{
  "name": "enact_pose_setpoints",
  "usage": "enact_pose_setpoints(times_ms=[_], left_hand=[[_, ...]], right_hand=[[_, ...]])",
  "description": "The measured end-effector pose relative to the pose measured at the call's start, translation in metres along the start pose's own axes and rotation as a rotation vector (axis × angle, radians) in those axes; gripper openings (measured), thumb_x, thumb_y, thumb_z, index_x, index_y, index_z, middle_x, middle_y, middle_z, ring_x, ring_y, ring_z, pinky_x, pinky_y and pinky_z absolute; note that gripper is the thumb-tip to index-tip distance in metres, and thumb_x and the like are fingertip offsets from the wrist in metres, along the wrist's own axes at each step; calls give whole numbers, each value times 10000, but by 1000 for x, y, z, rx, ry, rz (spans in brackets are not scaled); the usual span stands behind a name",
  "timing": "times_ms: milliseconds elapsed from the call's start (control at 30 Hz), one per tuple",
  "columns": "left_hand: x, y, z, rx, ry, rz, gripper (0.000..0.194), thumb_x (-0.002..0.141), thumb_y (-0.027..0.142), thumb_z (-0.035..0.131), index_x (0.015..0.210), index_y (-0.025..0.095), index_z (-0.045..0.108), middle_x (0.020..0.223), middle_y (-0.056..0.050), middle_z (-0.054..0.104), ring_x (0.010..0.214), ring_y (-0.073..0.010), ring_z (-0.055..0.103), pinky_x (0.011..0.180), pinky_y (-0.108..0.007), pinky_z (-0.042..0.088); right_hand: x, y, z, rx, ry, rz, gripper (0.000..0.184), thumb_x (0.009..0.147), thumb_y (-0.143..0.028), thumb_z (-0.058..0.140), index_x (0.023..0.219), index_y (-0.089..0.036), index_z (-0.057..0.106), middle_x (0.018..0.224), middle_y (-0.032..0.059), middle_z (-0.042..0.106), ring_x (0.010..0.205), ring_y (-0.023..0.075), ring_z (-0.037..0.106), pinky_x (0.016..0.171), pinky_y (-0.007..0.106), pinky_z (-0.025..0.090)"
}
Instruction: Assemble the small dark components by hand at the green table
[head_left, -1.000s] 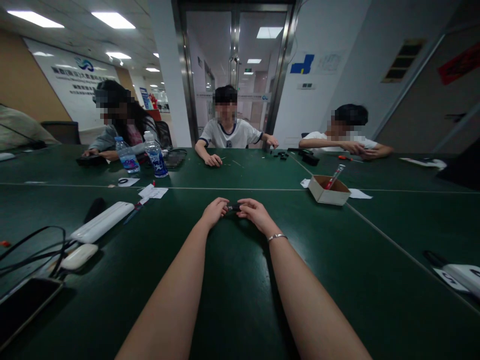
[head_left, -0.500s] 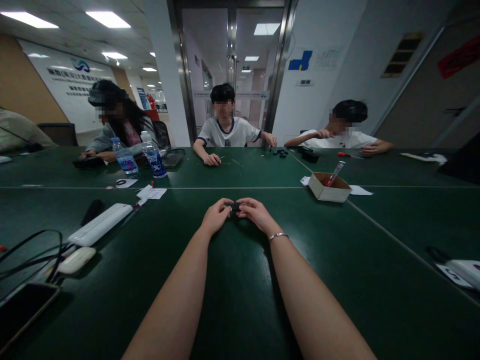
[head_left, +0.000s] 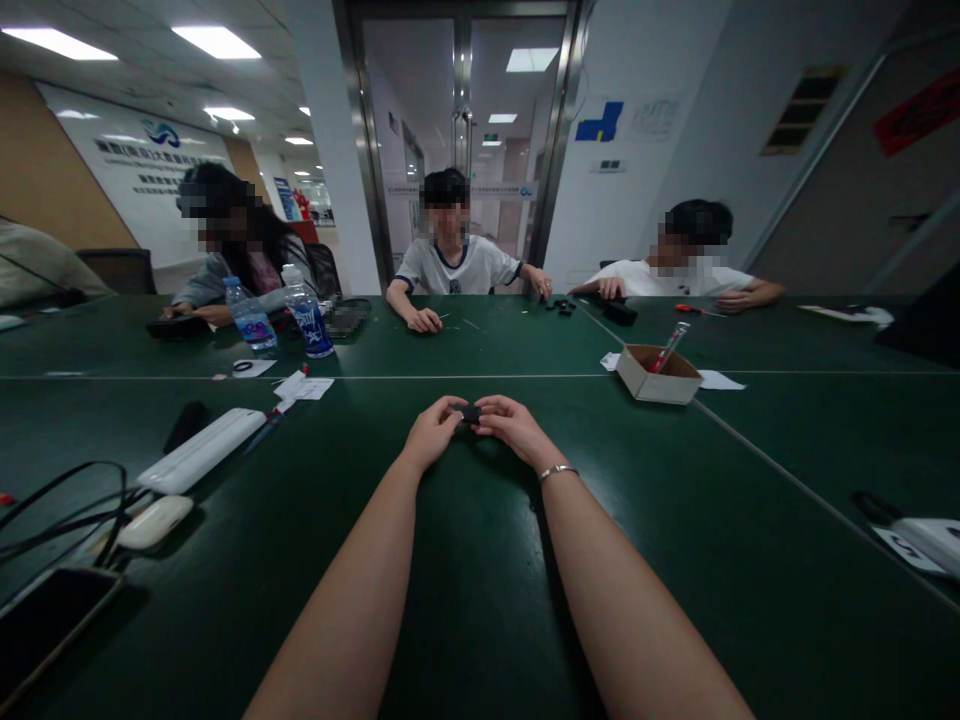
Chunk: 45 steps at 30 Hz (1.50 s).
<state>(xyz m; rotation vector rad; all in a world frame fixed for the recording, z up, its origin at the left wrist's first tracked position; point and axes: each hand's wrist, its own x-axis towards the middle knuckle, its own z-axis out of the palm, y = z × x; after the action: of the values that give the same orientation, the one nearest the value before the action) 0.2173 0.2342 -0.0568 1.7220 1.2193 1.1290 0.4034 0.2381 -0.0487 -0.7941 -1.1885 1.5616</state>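
**One small black oblong piece (head_left: 469,413) was pinched between the left hand (head_left: 435,430) and the right hand (head_left: 511,426)**

Two bare hands met over the middle of the dark green surface (head_left: 480,610), one at each end of the piece. Both had fingers bent and thumbs closed in on it, so it sat between the fingertips; whether it touched the surface could not be told. One silver bracelet (head_left: 558,471) circled the right wrist.

Near the far side, one open pale cardboard box (head_left: 658,390) stood to the right, with one clear tube with a red part (head_left: 670,348) leaning in it. Two white paper slips lay beside the box, one (head_left: 610,362) at its left and one (head_left: 721,381) at its right.

Two clear plastic bottles with blue labels stood upright to the left, the first (head_left: 250,318) just beside the second (head_left: 307,318). Closer in, on that side, lay one long white plastic bar (head_left: 201,450), one rounded white case (head_left: 156,523) and one dark-screened phone (head_left: 56,625).

Three co-workers sat opposite. By the middle one's hand (head_left: 537,282) lay several little black parts (head_left: 561,305), too small to count surely. One screwdriver-like tool with an orange-red handle (head_left: 688,309) rested before the right-hand co-worker.
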Motion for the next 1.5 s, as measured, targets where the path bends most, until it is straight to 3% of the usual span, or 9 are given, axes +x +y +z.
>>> enact_pose_setpoints(times_ms=[167,333,500,667,833,1033,1200,1400,1500], left_hand=[[1,-2,2,-83,3,27,269,857,319,529,1075,200,633,849,-31,641,772,-154,606,641,-239,455],[1,1,4,-115,24,35,285,848,327,532,1073,180,626,744,-18,615,698,-148,586,587,-227,427],[0,3,3,-123,45,27,291,851,326,518,1071,171,627,690,-10,602,637,-134,564,569,-221,411],[0,3,4,-114,41,32,297,857,341,511,1068,168,628,671,-6,597,606,-130,547,556,-222,401],[-2,6,4,-92,53,30,295,868,318,481,1064,158,633,665,-12,602,608,-133,557,562,-227,397],[-3,9,3,-58,43,26,288,881,353,477,1034,172,642,623,7,581,574,-126,539,555,-226,387],[-4,10,3,6,34,-31,373,909,470,424,976,186,656,511,35,483,493,-124,476,515,-231,351],[-1,6,2,-65,34,-6,318,839,360,526,1099,209,629,827,-18,620,655,-132,542,587,-230,419],[-2,6,2,-28,3,-13,301,864,373,494,1054,199,649,698,-2,582,623,-135,529,573,-231,401]], right_hand=[[0,-4,5,-37,7,26,273,739,-90,758,980,-156,648,853,43,670,719,153,691,666,210,594],[3,-4,11,-220,46,78,156,863,-215,687,969,-132,608,750,46,636,474,115,604,398,171,513],[0,-5,8,-166,-9,6,587,703,-117,807,1197,-242,514,1004,28,592,642,121,665,549,200,590],[1,-6,9,-228,-12,81,311,859,-217,654,1137,-162,526,792,26,592,507,112,605,408,170,506],[-1,-5,7,-188,-69,-2,686,671,-85,761,1254,-257,443,942,0,592,645,128,662,530,196,564],[7,3,8,-263,-27,39,259,860,-290,660,1049,-155,546,616,-9,600,417,100,525,373,169,438],[6,3,2,-154,-59,25,317,740,-253,750,985,-155,574,672,4,639,472,92,553,453,172,478],[3,1,-1,-114,-77,2,379,656,-271,800,958,-164,597,672,-13,624,498,93,556,495,189,480],[1,0,1,-132,-93,-10,396,632,-253,813,961,-170,608,675,-18,615,532,100,564,520,198,484]])
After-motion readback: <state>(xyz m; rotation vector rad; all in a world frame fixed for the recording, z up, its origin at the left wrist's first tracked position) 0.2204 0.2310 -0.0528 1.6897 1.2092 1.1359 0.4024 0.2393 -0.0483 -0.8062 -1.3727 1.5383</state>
